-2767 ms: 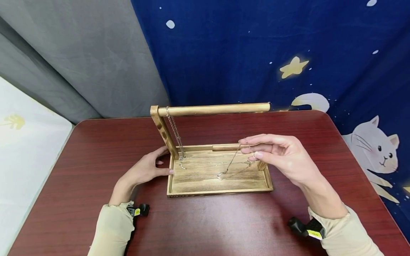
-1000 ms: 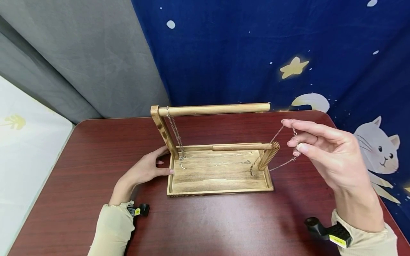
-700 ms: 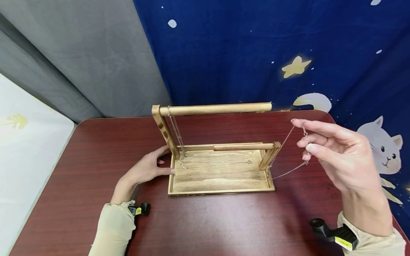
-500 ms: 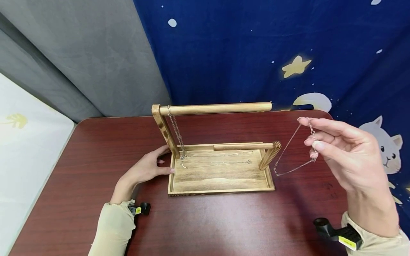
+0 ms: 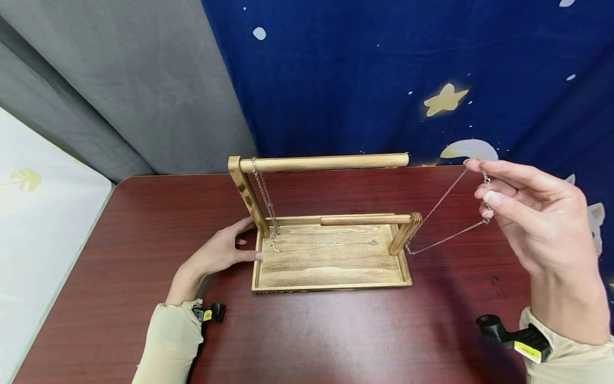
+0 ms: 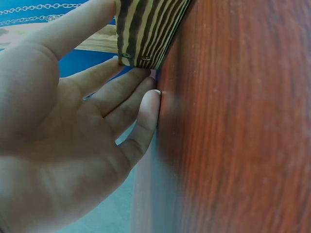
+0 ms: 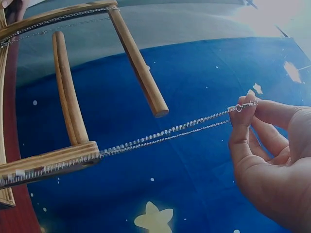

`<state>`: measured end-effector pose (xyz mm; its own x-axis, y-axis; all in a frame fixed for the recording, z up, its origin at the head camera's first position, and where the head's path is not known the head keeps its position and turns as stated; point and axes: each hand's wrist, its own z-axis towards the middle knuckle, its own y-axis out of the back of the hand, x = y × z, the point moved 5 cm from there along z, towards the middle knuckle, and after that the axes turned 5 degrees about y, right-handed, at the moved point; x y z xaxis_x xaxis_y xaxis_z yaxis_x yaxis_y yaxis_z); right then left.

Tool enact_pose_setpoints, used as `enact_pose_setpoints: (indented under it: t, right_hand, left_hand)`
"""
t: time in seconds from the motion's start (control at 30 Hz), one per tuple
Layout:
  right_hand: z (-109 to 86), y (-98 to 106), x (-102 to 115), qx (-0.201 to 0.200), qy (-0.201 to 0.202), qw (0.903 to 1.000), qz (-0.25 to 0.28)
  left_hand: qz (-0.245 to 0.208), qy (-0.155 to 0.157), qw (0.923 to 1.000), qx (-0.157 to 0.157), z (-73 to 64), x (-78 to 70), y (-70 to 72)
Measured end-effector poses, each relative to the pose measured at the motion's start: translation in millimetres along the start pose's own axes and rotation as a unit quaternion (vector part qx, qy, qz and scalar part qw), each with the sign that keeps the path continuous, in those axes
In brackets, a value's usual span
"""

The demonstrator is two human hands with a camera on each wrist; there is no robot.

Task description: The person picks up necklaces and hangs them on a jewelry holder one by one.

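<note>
In the head view my right hand (image 5: 542,218) holds a thin silver necklace (image 7: 170,131) between thumb and forefinger, to the right of the wooden jewelry stand (image 5: 331,288). The necklace forms a long loop slanting down left. Its low end comes right at the stand's short right post (image 5: 405,233); in the right wrist view the chain runs along that post. My left hand (image 5: 218,250) grips the stand's left end, with the thumb on the tray rim and the fingers behind the tall post (image 5: 248,198). Another necklace (image 5: 263,191) hangs from the upper bar's left end.
The upper bar (image 5: 331,163) has a free right end. A lower bar (image 5: 364,220) runs left from the short post. Thin chain (image 5: 331,245) lies across the tray floor. The reddish table (image 5: 326,336) ends at a blue curtain (image 5: 336,80).
My right hand has moved right and slightly up, drawing the necklace out of the tray and past the short post to the stand's right side. The left hand has stayed in place.
</note>
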<state>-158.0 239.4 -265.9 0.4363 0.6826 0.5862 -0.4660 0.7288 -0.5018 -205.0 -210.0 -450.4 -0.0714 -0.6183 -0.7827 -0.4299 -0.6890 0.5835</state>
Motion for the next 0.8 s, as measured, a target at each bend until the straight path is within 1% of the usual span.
enact_pose_setpoints:
  t: [0.13,0.23,0.37,0.5,0.6,0.8]
  right_hand:
    - [4.9,1.7,2.1,-0.005,0.002,0.9999,0.011]
    - [9.1,4.8,2.8,-0.012,0.000,0.9999,0.003]
    - [13.3,10.4,2.9,-0.036,-0.009,0.9988,-0.032]
    - [18.2,13.5,1.3,-0.055,-0.020,0.9954,-0.076]
    - [22.9,13.0,-1.6,-0.054,-0.028,0.9937,-0.094]
    - [30.3,9.3,-5.9,-0.043,-0.048,0.9919,-0.110]
  left_hand:
    - [-0.003,-0.001,1.0000,0.000,-0.4,-0.6,0.2]
    - [-0.002,-0.003,1.0000,-0.001,-0.2,-0.4,0.2]
    - [0.000,-0.001,1.0000,-0.002,0.0,0.6,0.2]
    - [-0.001,0.000,1.0000,-0.001,0.5,1.0,-0.1]
    - [-0.003,-0.001,1.0000,0.000,0.7,0.9,-0.3]
    - [-0.007,-0.002,1.0000,0.000,0.6,0.4,-0.2]
